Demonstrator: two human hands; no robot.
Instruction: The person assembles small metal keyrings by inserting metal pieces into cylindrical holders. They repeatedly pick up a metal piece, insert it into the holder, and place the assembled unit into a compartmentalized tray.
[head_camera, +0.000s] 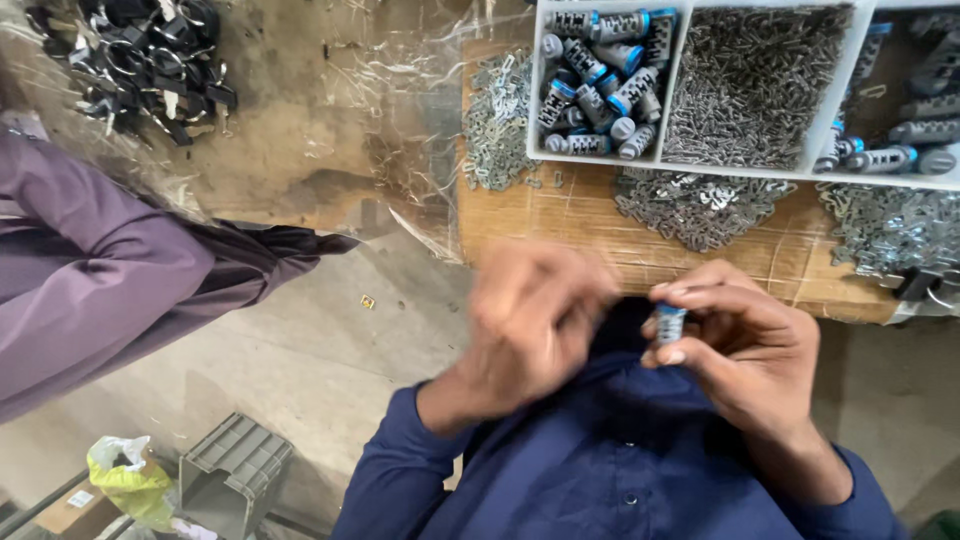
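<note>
Right hand (745, 345) pinches small grey-blue cylinder (668, 324) upright; left hand (530, 320) blurred beside it, grip unclear. Steady cylinder near chest, above table (600, 225), for cleaner fitting.

A small workshop for assembling hardware parts by hand. A white compartment tray (680, 80) sits on a sheet of brown cardboard (560, 215). Its compartments hold grey metal cylinders with blue bands (600, 75) and a heap of tiny metal clips (750, 85). More loose metal clips (700, 205) lie piled just below the tray on the cardboard. Well to the tray's left, black parts with metal rings (140, 55) rest on crinkled clear plastic sheeting (330, 110). Bare concrete floor (330, 350) lies below the tray.
</note>
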